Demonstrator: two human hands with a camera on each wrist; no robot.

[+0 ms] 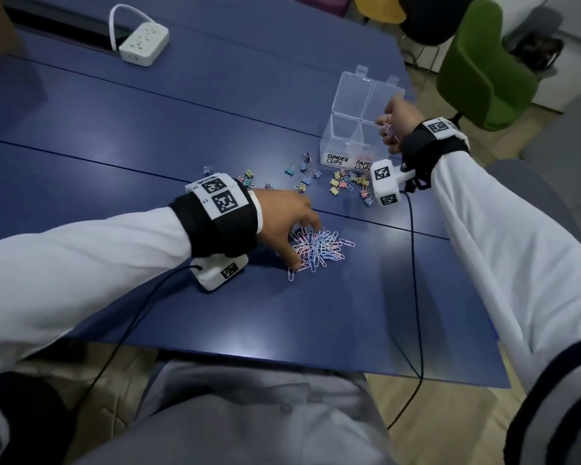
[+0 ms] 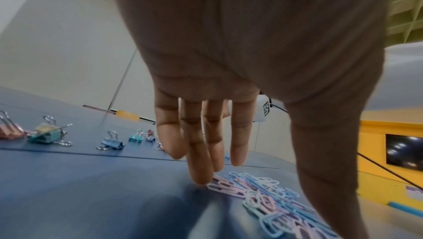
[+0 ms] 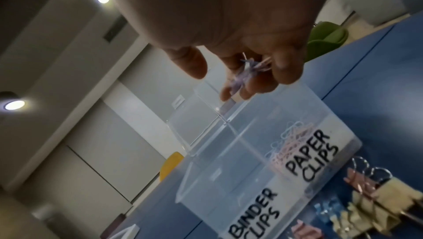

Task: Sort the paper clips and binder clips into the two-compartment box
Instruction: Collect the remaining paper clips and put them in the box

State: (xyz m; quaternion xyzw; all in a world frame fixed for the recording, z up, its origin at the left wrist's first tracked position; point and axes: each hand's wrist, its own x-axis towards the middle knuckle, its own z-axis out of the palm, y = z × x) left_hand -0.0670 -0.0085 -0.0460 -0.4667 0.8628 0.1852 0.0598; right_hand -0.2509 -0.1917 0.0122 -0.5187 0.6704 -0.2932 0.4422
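Few blurred paper clips point(image 3: 249, 69) in right hand point(image 1: 399, 124)

Head view: high, looking forward and down across blue table point(image 1: 148, 129), both forearms in frame. Left wrist view: low, close under palm, facing paper clip pile point(image 2: 274, 199), shared with head view. Right wrist view: tilted, close, facing labelled box point(image 3: 251, 179), also in head view.
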